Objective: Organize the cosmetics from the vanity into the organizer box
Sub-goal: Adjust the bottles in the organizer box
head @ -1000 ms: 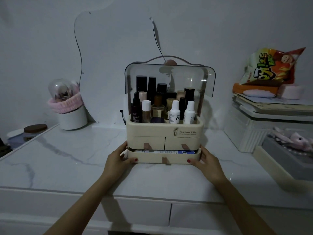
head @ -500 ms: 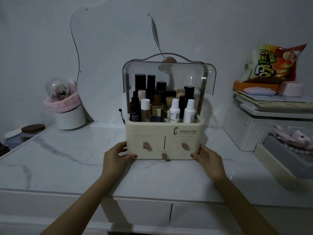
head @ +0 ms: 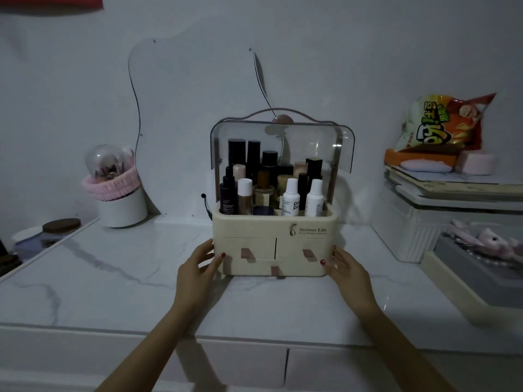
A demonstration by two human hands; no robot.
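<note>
The cream organizer box (head: 283, 233) stands at the middle of the marble vanity top (head: 113, 284). Its clear lid (head: 314, 142) is flipped up. Several bottles and tubes (head: 291, 198) stand packed in the top compartment. All of its drawers are closed, including the wide bottom drawer (head: 249, 268). My left hand (head: 195, 273) rests at the box's lower left corner, its thumb on the bottom drawer's front. At the lower right corner my right hand (head: 346, 271) does the same. Both hands have their fingers apart and hold nothing.
A white cup (head: 121, 206) with a pink headband and brushes stands back left, a brown-lidded jar (head: 60, 226) beyond the left edge. Right: stacked white boxes (head: 424, 222), a snack bag (head: 441, 123), a framed tray (head: 467, 281). A wavy mirror (head: 198, 108) hangs behind.
The bottom drawer, partly open a second ago, is pushed fully shut. Both hands have followed it in to the box's lower corners.
</note>
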